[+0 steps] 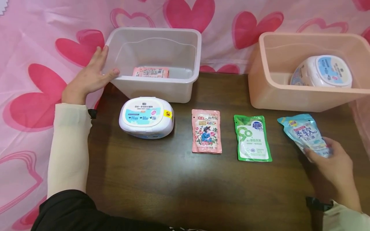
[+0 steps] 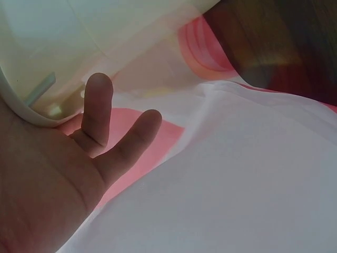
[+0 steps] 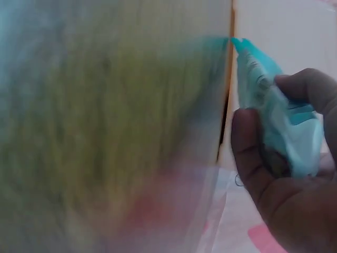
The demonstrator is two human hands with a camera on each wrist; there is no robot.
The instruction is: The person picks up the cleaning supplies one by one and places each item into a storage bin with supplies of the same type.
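Observation:
My left hand (image 1: 91, 75) rests at the left corner of the pale grey-white plastic bin (image 1: 153, 91), thumb over the front rim and fingers along its side. In the left wrist view two straight fingers (image 2: 139, 137) stand outside the bin wall. My right hand (image 1: 336, 165) pinches the lower end of a light blue laundry detergent pouch (image 1: 303, 133), thumb on one side and fingers on the other. The right wrist view shows this pouch (image 3: 279, 110) tilted in the grip. Left of it lie a green-and-white pouch (image 1: 252, 138) and a pink pouch (image 1: 206, 131).
A white lidded tub (image 1: 145, 117) stands before the pale bin, which holds a pink packet (image 1: 151, 72). At the right, a peach bin (image 1: 289, 98) contains another white tub (image 1: 329, 72). Heart-patterned pink cloth (image 1: 219, 19) hangs behind the brown table (image 1: 185, 189).

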